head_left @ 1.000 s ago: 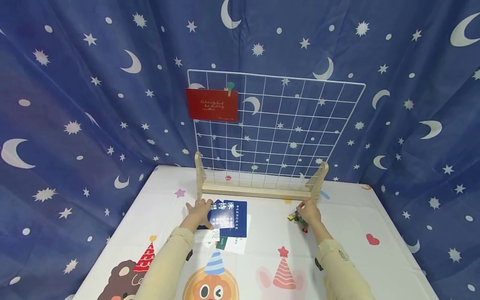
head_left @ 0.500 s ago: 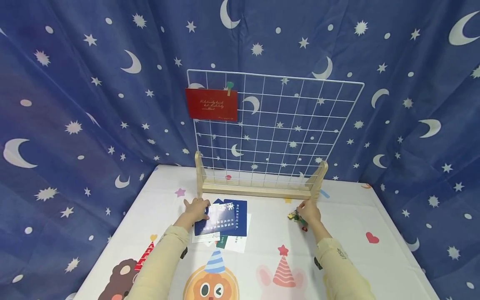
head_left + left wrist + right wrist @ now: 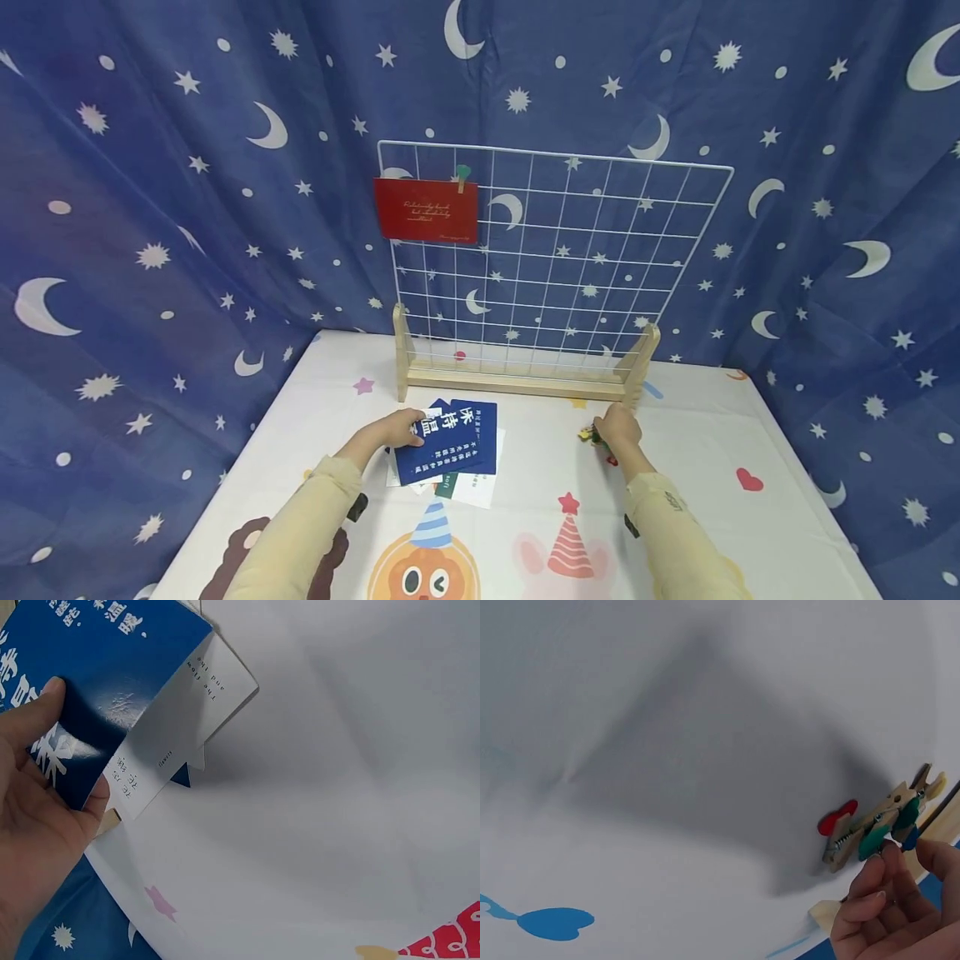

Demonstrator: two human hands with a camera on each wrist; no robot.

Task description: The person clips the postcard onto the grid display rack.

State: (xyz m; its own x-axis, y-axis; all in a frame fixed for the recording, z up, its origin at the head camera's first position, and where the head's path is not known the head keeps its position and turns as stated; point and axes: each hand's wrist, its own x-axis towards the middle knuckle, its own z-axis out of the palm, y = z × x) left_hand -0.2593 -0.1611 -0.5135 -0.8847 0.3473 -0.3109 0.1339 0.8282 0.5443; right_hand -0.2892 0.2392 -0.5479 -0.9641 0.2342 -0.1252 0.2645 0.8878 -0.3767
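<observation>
My left hand (image 3: pixel 397 429) pinches a blue card (image 3: pixel 97 682) with white characters, thumb on its face and fingers behind. In the head view this card lies tilted over other cards, including a second blue one (image 3: pixel 483 417) and a white one (image 3: pixel 476 492); in the left wrist view a white printed card (image 3: pixel 169 727) shows behind it. My right hand (image 3: pixel 621 427) is at a small cluster of wooden clothespins (image 3: pixel 866 825) with red, green, blue and yellow ends. Its thumb and forefinger pinch the blue-ended clothespin (image 3: pixel 910 838); the other fingers are curled.
A white wire grid (image 3: pixel 555 250) stands in a wooden base (image 3: pixel 517 384) at the back of the table. A red card (image 3: pixel 426 212) hangs at its upper left, held by a green-ended clothespin (image 3: pixel 462 177). A blue curtain (image 3: pixel 225 208) surrounds the table.
My left hand has drawn back slightly left; the blue card it pinches has turned and now tilts over the pile. My right hand has stayed at the clothespins.
</observation>
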